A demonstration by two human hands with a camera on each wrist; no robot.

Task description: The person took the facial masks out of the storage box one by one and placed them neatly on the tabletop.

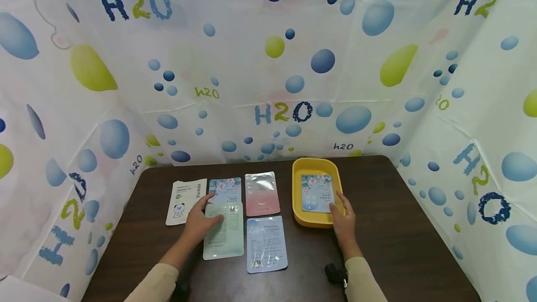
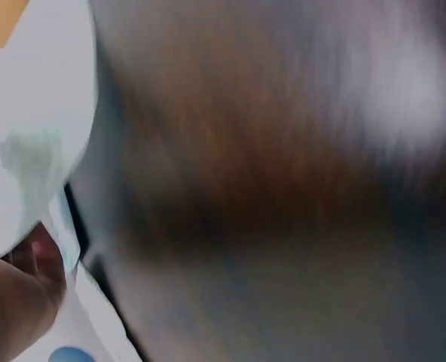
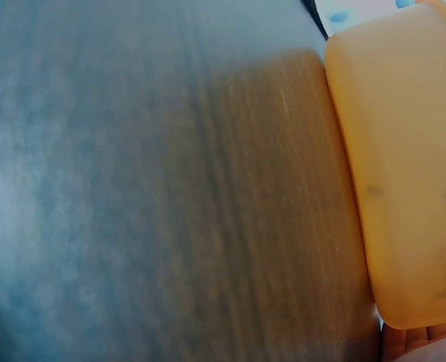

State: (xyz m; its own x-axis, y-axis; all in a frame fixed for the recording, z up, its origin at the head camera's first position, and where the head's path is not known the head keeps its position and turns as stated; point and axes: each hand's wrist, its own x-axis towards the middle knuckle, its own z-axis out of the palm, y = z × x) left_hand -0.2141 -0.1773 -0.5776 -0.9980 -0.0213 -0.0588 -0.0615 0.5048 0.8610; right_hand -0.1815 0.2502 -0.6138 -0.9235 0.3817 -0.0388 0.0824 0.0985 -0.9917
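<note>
My left hand [image 1: 201,220] holds a pale green sheet-mask packet [image 1: 223,239] by its left edge, thumb on its face. In the left wrist view this packet [image 2: 38,105] looms large beside the fingers [image 2: 46,260]. Its top edge overlaps a blue floral packet [image 1: 226,189]. At the right, my right hand [image 1: 345,220] grips the side rim of a yellow plastic tray [image 1: 296,195], thumb over the rim. Another blue floral packet [image 1: 316,192] lies in the tray. The tray's outer wall [image 3: 404,166] fills the right of the right wrist view, with fingertips [image 3: 415,338] below it.
A white packet with a cartoon bear [image 1: 184,202] lies at the left. Between the green packet and tray lie a pink and silver packet [image 1: 262,195] and a light blue packet [image 1: 266,244]. Printed curtains [image 1: 235,59] surround the dark wooden table [image 1: 402,246].
</note>
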